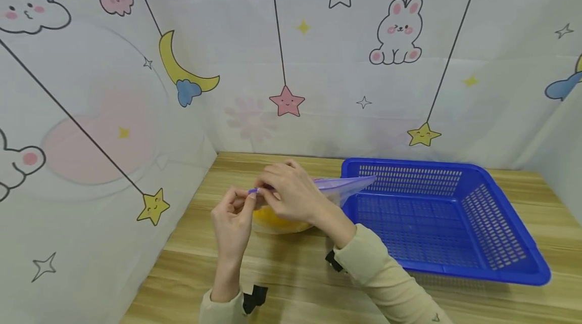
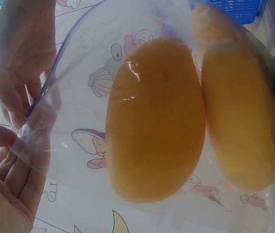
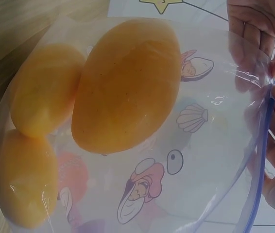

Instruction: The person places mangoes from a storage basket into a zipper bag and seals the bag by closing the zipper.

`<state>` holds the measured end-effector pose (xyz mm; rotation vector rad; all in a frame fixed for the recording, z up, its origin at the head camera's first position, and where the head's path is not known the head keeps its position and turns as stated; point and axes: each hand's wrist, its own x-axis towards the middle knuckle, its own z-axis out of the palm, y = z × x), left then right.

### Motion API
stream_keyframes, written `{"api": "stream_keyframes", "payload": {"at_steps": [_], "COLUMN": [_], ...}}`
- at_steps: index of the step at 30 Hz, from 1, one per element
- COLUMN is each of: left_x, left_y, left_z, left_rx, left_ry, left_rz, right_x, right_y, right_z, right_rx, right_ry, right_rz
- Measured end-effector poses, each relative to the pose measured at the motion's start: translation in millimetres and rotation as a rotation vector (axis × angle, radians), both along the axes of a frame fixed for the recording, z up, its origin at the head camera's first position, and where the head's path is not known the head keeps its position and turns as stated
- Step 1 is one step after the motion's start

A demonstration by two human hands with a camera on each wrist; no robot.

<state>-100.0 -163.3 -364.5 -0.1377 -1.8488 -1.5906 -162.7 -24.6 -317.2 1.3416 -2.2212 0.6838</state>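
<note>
A clear zip-top bag (image 1: 345,186) with cartoon shell prints and a purple zip strip (image 3: 262,160) is upright on the table. Three yellow-orange mangoes lie inside: a large mango (image 3: 128,87), another mango (image 3: 47,90) beside it, and a third mango (image 3: 25,179) below that in the right wrist view. At the bag's top left corner my left hand (image 1: 233,220) pinches the end of the strip between thumb and index finger. Right beside it, my right hand (image 1: 293,192) pinches the strip with thumb and fingers. Farther right, the bag's edge stretches toward the basket.
An empty blue plastic basket (image 1: 514,213) with slotted walls stands to the right on the wood-grain table (image 1: 182,273). A white cartoon-print cloth (image 1: 318,61) hangs behind and along the left side.
</note>
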Motion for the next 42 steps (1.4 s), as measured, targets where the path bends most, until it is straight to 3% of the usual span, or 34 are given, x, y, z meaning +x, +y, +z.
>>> {"api": "stream_keyframes", "payload": {"at_steps": [19, 42], "left_x": [-0.5, 0.0], "left_y": [-0.1, 1.7], "left_z": [-0.1, 1.6], "left_rx": [-0.017, 0.032], "left_ry": [0.02, 0.045], "left_rz": [-0.006, -0.077], "right_x": [-2.3, -3.9], "right_y": [9.2, 13.9], "right_z": [-0.3, -0.9], "right_rx": [0.017, 0.027], "right_ry": [0.028, 0.024], "right_rz": [-0.023, -0.023]}}
